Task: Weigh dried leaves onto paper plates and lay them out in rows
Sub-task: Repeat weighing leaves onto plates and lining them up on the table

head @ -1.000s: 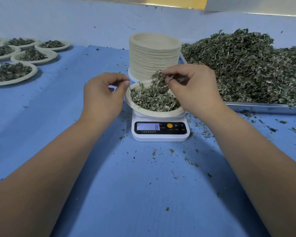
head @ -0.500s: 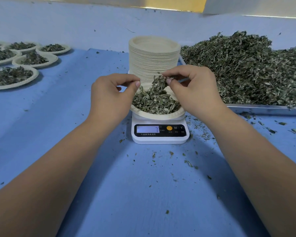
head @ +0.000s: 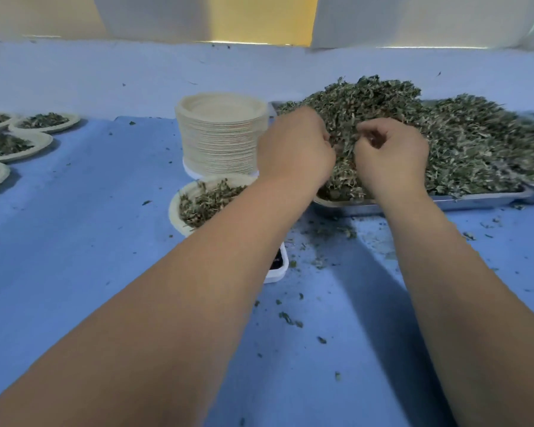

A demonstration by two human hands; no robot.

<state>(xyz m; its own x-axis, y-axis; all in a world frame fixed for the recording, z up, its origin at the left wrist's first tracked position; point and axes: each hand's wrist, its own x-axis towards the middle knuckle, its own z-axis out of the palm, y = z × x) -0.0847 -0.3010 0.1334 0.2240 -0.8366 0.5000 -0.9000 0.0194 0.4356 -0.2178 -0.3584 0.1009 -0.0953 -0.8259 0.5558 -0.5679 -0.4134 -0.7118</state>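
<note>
At your far left, filled plates (head: 47, 142) lie in rows: done. The stack of empty plates (head: 222, 140) suggests many remain. The plate (head: 174, 211) on the scale (head: 278, 268) is part-filled. Your left hand (head: 296, 149) and right hand (head: 392, 155) curl into the dried leaves (head: 463, 140) heaped in the tray (head: 475, 201); whether either grips any, I cannot tell.

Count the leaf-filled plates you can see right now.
5: one plate on the scale; four laid out far left: back pair, middle plate, nearest plate. Others may be off-frame.
</note>
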